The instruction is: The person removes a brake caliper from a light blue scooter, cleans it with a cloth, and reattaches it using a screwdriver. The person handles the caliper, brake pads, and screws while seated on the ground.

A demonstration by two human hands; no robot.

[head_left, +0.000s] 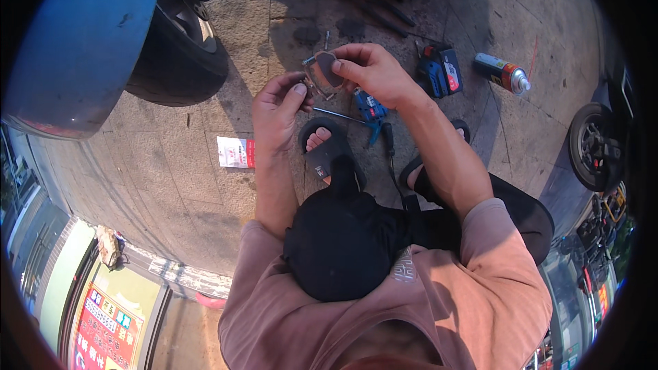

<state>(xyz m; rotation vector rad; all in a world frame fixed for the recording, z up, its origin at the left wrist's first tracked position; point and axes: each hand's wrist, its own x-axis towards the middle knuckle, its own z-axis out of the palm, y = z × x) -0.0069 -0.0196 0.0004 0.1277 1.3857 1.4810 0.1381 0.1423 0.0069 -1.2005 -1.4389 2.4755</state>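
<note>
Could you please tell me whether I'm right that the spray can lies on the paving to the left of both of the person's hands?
Not quite: the head view shows the spray can to the right of both the left hand and the right hand. It does lie on the paving.

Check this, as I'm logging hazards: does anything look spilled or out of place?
Dark patches stand out on the paler paving beyond the left hand; fresh spill or old stain, I can't tell. At right, the spray can seems to lie on its side, not upright.
</note>
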